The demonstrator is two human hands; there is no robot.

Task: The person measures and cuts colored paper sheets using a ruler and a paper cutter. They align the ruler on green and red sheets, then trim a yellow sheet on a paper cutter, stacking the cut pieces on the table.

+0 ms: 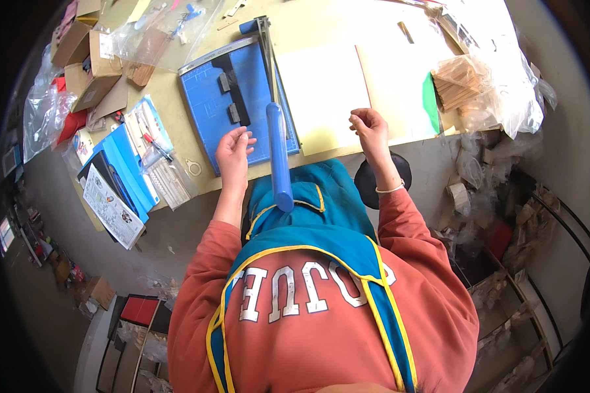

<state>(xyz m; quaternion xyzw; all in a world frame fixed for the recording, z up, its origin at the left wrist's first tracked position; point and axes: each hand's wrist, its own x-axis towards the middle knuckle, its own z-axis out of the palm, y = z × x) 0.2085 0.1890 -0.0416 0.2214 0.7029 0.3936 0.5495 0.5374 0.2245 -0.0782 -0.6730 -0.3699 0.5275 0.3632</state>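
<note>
A blue paper cutter (196, 98) lies on the table before me, its long blue-handled lever (279, 157) pointing towards my body. On its bed is a black strip (236, 88) with two small dark grey blocks beside it. My left hand (236, 150) hovers over the cutter's near left part, fingers loosely curled; whether anything small is between them is unclear. My right hand (370, 128) is above the near part of pale sheets (319, 98) right of the cutter, thumb and forefinger close together; I cannot make out anything held. A green piece (429, 105) lies at the sheets' right.
Open cardboard boxes (96, 69) and clear plastic bags stand at the far left. Nearer are a blue folder (128, 167), a printed sheet (113, 206) and pens. Bundled wooden sticks (457, 82) in plastic lie right. A dark round stool seat (383, 179) is below the table edge.
</note>
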